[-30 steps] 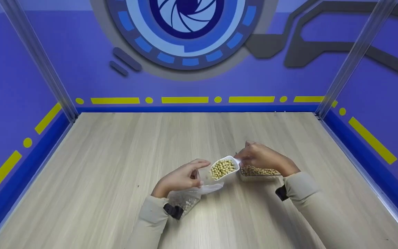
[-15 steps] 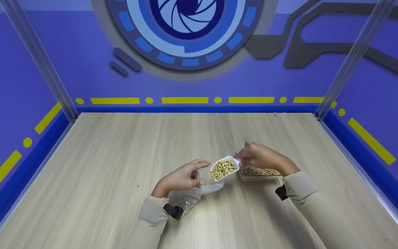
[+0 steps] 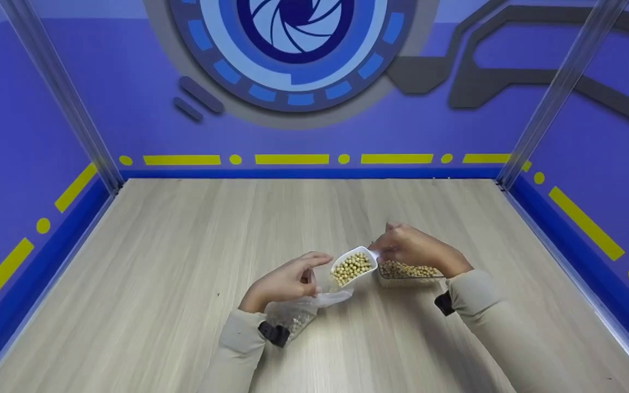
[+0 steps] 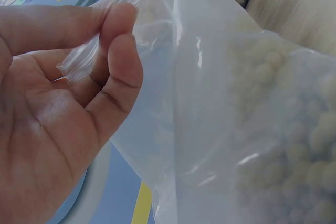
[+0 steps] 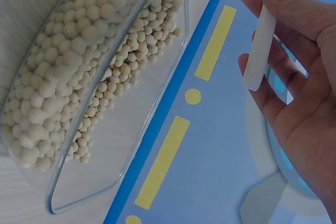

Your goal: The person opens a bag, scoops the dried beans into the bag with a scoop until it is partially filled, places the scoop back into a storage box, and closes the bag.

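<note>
My left hand (image 3: 287, 278) pinches the rim of a clear plastic bag (image 4: 199, 103) between thumb and fingers. Round pale beans (image 4: 315, 171) lie in the bag's lower part. My right hand (image 3: 410, 248) grips the handle (image 5: 261, 51) of a white scoop (image 3: 372, 255), which is heaped with yellowish beans (image 3: 351, 267). The scoop's lip is tilted down toward the bag's mouth, close to the left fingertips. Below the right hand stands a clear rectangular container (image 5: 118, 182), partly filled with the same beans; the hand hides part of it in the head view.
The wooden table (image 3: 183, 245) runs back to a blue printed wall (image 3: 292, 136) with yellow dashes. Side panels (image 3: 593, 180) with metal corner posts stand left and right. A tiny dark speck (image 3: 218, 294) lies on the table to the left.
The scoop has tipped slightly further down toward the bag, its beans a little nearer the lip. Both hands have stayed almost in place.
</note>
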`<state>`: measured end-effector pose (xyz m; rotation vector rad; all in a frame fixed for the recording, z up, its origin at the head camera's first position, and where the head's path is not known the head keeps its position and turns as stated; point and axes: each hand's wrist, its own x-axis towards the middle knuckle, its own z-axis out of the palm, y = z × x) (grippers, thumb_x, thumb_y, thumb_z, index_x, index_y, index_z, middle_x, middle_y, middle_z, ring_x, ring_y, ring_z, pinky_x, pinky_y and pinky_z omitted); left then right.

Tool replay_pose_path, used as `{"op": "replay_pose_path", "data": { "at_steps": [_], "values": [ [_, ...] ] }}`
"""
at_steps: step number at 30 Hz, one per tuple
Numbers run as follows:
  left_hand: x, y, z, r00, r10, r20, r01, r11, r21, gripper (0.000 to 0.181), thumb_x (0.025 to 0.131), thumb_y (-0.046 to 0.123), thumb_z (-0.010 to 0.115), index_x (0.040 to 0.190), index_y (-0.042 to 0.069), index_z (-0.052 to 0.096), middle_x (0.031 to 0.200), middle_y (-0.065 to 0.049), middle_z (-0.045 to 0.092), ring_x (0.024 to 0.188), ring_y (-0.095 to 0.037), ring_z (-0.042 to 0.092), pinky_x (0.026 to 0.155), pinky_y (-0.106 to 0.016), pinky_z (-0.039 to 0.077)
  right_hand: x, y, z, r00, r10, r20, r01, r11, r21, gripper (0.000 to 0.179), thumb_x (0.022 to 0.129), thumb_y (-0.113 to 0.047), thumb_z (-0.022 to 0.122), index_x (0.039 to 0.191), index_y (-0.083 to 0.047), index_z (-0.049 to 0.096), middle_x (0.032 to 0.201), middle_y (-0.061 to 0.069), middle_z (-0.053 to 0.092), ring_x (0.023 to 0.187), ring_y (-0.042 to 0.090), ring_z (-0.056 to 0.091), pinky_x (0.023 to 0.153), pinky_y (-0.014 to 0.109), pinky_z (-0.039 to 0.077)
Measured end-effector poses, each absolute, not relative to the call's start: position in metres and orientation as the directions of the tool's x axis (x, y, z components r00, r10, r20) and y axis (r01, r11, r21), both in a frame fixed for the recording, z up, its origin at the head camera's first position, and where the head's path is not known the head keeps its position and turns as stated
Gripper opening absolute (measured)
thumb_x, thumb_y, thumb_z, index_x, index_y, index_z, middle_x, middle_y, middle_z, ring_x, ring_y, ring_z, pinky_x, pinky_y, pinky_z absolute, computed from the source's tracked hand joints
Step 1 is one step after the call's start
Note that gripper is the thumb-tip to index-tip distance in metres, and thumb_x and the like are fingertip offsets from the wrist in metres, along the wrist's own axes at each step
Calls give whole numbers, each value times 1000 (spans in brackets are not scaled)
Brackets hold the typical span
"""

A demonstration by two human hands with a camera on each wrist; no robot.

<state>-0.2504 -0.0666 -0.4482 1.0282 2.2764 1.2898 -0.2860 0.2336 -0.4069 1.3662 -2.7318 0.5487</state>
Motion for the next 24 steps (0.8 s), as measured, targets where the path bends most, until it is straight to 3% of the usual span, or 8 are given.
{"op": "replay_pose_path", "data": {
  "at_steps": [24],
  "values": [
    [-250,-67,-448,-686,724,71,446,341,828,66,80,-7,58,143,-4,40,146,-15,41,76,-9,49,65,-18,42,-283,229,-400,-649,-747,141,-745,587,-318,23,77,-6,76,99,-9,77,90,0,76,76,13,56,68,26,49]
  ]
}}
